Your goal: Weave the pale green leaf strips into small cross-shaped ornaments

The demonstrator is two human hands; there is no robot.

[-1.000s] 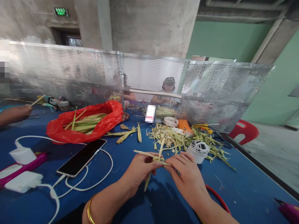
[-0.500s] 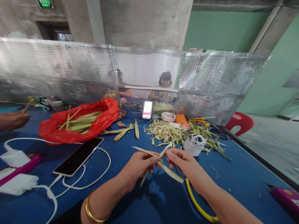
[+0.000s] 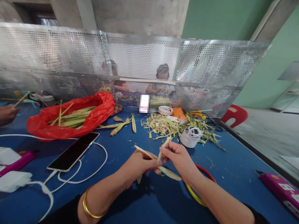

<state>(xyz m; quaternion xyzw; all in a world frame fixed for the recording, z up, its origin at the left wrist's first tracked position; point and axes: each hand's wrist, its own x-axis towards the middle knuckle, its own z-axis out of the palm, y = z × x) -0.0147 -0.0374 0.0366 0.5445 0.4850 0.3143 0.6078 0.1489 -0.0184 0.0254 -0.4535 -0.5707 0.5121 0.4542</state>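
Note:
My left hand (image 3: 142, 162) is closed, pinching pale dried leaf strips (image 3: 171, 174) where they cross. One end points up and left, and a broad end reaches out to the lower right below my right hand. The fingers of my right hand (image 3: 175, 153) pinch an upright strip (image 3: 166, 143) just right of my left fingertips. My fingers partly hide the crossing. Under my right forearm lies a yellow and red hoop (image 3: 195, 196), partly covered. Beyond my hands, a few loose leaves (image 3: 120, 127) rest on the blue table (image 3: 140, 208).
A red plastic bag (image 3: 42, 128) of long leaves stands left, near a phone (image 3: 73, 152) with white cables. Behind are leaf scraps (image 3: 155, 124), a white tub of cord (image 3: 191, 137) and a perforated metal screen (image 3: 140, 56). A purple device (image 3: 279, 186) lies right. A co-worker's hand (image 3: 8, 115) is far left.
My right hand has lifted the upright strip slightly and turned it steeper, while my left hand keeps its pinch. The camera view has tilted down, and more of the hoop shows.

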